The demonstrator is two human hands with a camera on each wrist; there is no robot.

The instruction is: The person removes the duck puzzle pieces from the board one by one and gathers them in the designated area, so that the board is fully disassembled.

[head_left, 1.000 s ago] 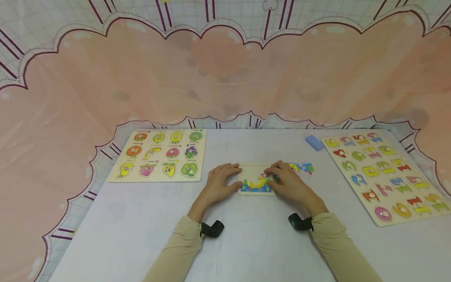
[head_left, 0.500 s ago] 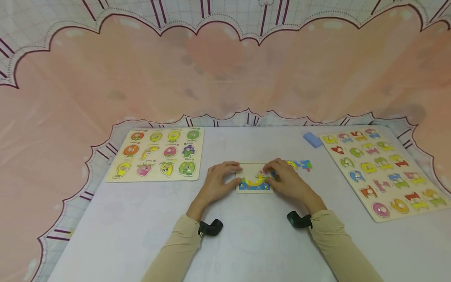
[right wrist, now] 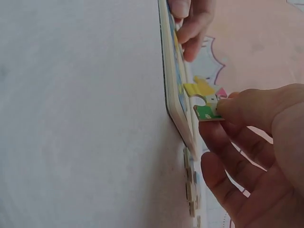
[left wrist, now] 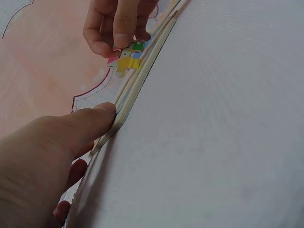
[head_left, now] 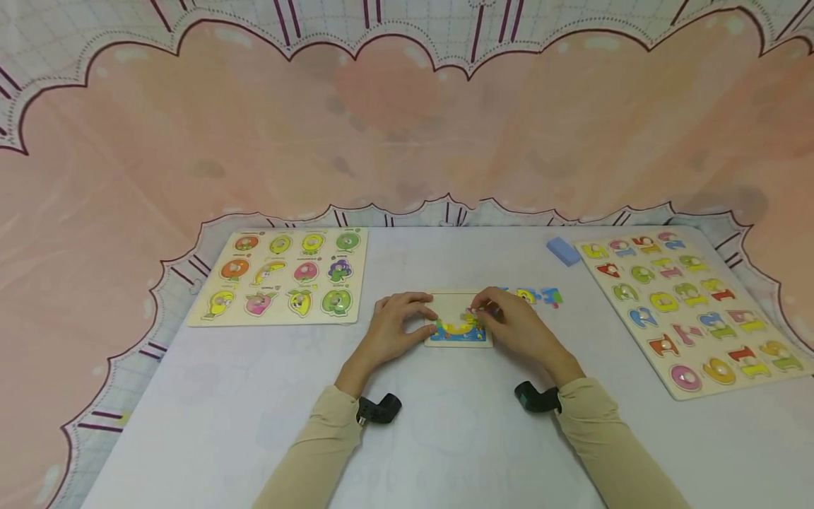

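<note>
In the head view a small wooden jigsaw puzzle board (head_left: pixel 456 343) lies on the table, its lower part filled with blue and yellow pieces. At its left edge my left hand (head_left: pixel 402 326) holds the board between thumb and fingers. My right hand (head_left: pixel 518 324) pinches a puzzle piece (right wrist: pixel 202 89) coloured yellow, green, white and pink. The right wrist view has this piece tilted just above the board's right side, between thumb and fingertips. From the left wrist, the left thumb (left wrist: pixel 97 118) presses on the board's near edge.
Several loose puzzle pieces (head_left: pixel 547 296) lie right of the board, partly behind the right hand. A fruit puzzle board (head_left: pixel 289 319) is at the left, a number puzzle board (head_left: pixel 683 364) at the right. Near the latter sits a blue block (head_left: pixel 563 251). White cloth covers the table (head_left: pixel 445 445).
The right thumb and fingers have drawn closer together on the puzzle piece, and the hand has shifted slightly over the board's right side. The left hand stays at the left edge.
</note>
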